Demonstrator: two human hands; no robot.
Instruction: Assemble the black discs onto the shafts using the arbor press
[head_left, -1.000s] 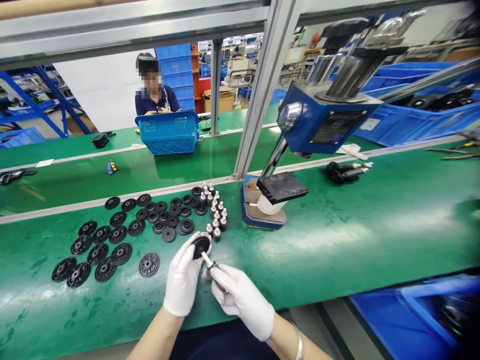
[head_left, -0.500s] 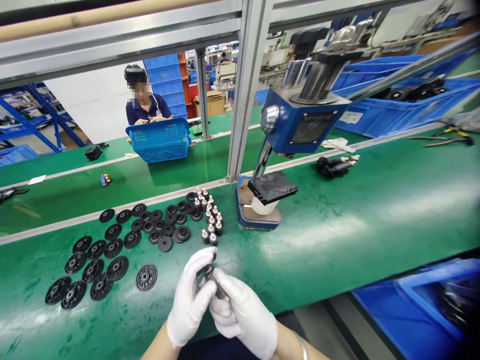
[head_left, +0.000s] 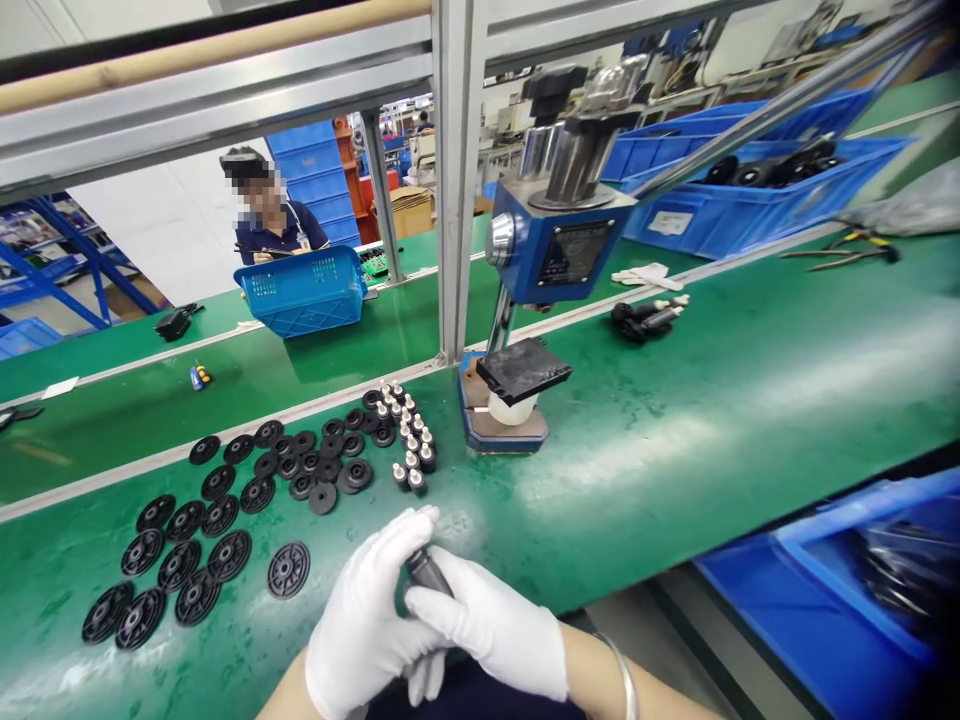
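Note:
Both hands wear white gloves and meet at the bottom centre, over the near edge of the green bench. A dark cylindrical part (head_left: pixel 429 572) shows between them. My right hand (head_left: pixel 487 615) wraps round it, thumb across its side. My left hand (head_left: pixel 371 610) curls against the same part from the left, its fingertips near the part's upper end; the lower end is partly hidden. Beyond them stand several black parts with white tips (head_left: pixel 412 440). Black ribbed discs (head_left: pixel 288 570) and smaller black rings (head_left: pixel 322 498) lie to the left.
A blue press (head_left: pixel 562 245) stands past my hands, a black plate (head_left: pixel 523 370) on its base. Black parts (head_left: pixel 646 318) and pliers (head_left: pixel 844 250) lie right. Blue bins (head_left: pixel 735 225) stand behind. A person (head_left: pixel 279 225) sits across the bench behind a blue basket (head_left: pixel 304 295).
The view has shifted, moving the press and bins leftward. My fingers have closed further round the dark part, and its black upper piece no longer shows as before.

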